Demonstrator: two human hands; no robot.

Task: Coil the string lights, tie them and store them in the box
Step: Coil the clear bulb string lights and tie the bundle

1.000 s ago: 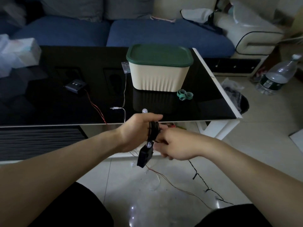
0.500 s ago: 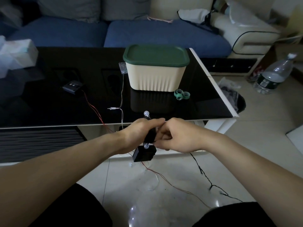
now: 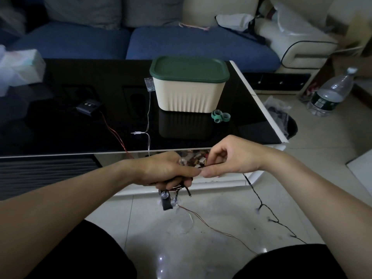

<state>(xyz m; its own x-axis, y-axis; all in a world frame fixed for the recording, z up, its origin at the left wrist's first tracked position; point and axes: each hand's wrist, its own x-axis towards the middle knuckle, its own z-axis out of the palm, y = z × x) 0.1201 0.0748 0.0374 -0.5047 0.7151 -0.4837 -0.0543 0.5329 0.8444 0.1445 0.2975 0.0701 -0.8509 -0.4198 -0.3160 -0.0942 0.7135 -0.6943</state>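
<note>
**A:** What does each hand grip?

**B:** The left hand point(image 3: 169, 171) is clenched around a small coil of black string lights point(image 3: 177, 188), the loops and a dark battery pack point(image 3: 167, 204) hanging below the fist. The right hand point(image 3: 231, 158) pinches the same wire just beside the left thumb; the exact contact is too dim to resolve.

**A:** How is the winding done well?

**B:** Probably by keeping the fist closed on the loops and feeding short, even lengths, since the loose tail point(image 3: 269, 214) trails across the floor and its bulbs could snag.

**A:** And the surroundings?

**B:** A glossy black table point(image 3: 60, 127) carries the cream box point(image 3: 188, 97), its green lid point(image 3: 189, 69) on, with green ties point(image 3: 220, 116) just beside it. Two other wired sets lie on the table to the left. A blue sofa point(image 3: 181, 45) stands behind; a water bottle point(image 3: 332, 93) sits on the tiled floor point(image 3: 221, 258), far right.
</note>
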